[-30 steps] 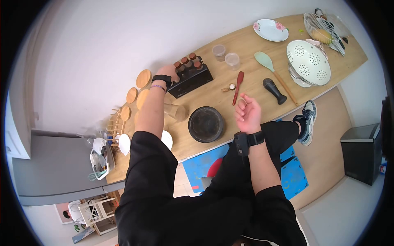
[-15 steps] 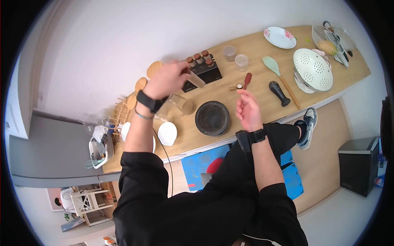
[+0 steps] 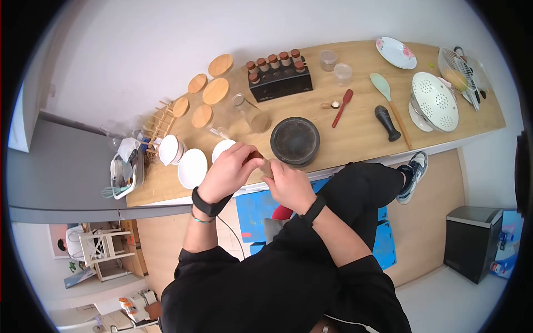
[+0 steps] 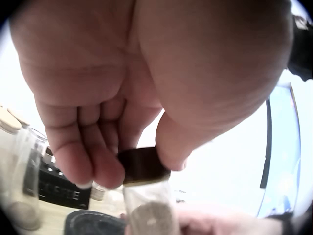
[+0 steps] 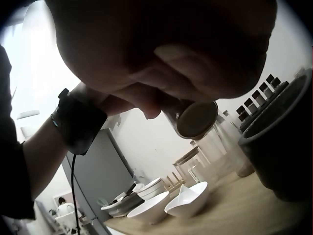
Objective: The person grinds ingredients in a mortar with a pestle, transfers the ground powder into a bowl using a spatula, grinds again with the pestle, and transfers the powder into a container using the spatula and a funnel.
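Observation:
In the head view my left hand (image 3: 230, 172) and right hand (image 3: 293, 190) meet at a small jar (image 3: 267, 167), in front of the black stone bowl (image 3: 295, 141). The left wrist view shows my left hand (image 4: 112, 88) pinching the dark brown cap (image 4: 144, 165) between thumb and fingers. Beige powder lies inside the clear jar (image 4: 152, 218) beneath it. My right hand (image 5: 166, 54) grips the jar's body, whose round base (image 5: 196, 120) faces the right wrist camera. Whether the cap has turned I cannot tell.
A black rack (image 3: 282, 86) of brown-capped jars stands behind the bowl. Wooden-lidded jars (image 3: 215, 91) and white bowls (image 3: 192, 168) are at the left. A red spatula (image 3: 342, 108), black pestle (image 3: 387, 123), green spoon (image 3: 381, 84) and white colander (image 3: 435, 102) lie rightward.
My left hand has come from the rack with a jar, down and toward my body. My right hand has moved left and now grips the jar too. The head view has shifted.

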### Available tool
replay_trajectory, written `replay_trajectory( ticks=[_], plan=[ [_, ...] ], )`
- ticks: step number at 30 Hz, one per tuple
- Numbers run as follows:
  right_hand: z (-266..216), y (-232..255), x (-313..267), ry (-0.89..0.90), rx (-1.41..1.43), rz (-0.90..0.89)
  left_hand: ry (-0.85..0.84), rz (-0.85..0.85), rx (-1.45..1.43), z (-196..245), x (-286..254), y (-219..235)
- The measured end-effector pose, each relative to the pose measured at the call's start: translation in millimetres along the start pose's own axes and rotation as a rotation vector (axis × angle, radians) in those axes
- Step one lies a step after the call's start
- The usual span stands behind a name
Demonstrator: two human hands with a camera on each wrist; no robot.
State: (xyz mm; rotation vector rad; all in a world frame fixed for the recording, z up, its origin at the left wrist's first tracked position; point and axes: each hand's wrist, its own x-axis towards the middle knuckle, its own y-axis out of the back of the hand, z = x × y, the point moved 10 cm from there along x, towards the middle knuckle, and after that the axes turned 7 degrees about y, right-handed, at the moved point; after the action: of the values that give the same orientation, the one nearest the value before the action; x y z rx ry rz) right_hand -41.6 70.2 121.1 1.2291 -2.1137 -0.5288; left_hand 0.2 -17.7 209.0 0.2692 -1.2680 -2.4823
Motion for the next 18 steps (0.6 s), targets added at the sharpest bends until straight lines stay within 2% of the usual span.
replay_trajectory(
  ticks=[2, 3, 5, 6, 8, 9, 10, 12, 15, 17, 18],
  plan=[
    [-9.0, -7.2, -3.2, -0.011, -0.02, -0.027, 0.021, 0.126, 0.026, -7.7, -6.6, 7.4],
    [-9.8, -9.3, -1.4, -0.025, -0.052, -0.042, 0.021, 0.135, 0.031, -9.0, -7.2, 10.7],
    [-18.2, -9.7, 0.4, 0.039, -0.045, 0.01, 0.351, 0.032, 0.161, -39.6, -9.0, 4.0],
    [-24.6, -9.1, -0.5, 0.097, -0.037, 0.058, 0.352, 0.031, 0.158, -42.8, -8.2, -3.2],
    [-23.3, -23.0, 0.3, 0.111, 0.012, 0.037, 0.339, 0.294, -0.215, -56.6, -6.1, -6.7],
    [-23.7, -30.0, -0.5, 0.124, 0.062, 0.018, 0.318, 0.323, -0.416, -59.0, -5.5, -17.4],
    [-20.4, -32.7, -0.8, 0.119, 0.058, 0.019, 0.32, 0.314, -0.525, -64.4, -5.9, -25.6],
    [2.0, -34.7, -2.9, -0.05, 0.193, -0.013, 0.318, 0.29, -0.651, -63.3, -2.8, -34.0],
    [19.0, -20.8, -4.4, -0.156, 0.308, 0.065, 0.265, 0.02, -0.807, -54.3, -3.1, -53.7],
    [23.2, -13.8, -6.7, -0.211, 0.355, 0.075, 0.042, -0.018, -0.739, -34.8, 1.7, -47.7],
    [23.4, -8.2, -4.9, -0.198, 0.368, 0.1, 0.035, -0.041, -0.694, -33.8, 2.9, -46.1]
  ],
)
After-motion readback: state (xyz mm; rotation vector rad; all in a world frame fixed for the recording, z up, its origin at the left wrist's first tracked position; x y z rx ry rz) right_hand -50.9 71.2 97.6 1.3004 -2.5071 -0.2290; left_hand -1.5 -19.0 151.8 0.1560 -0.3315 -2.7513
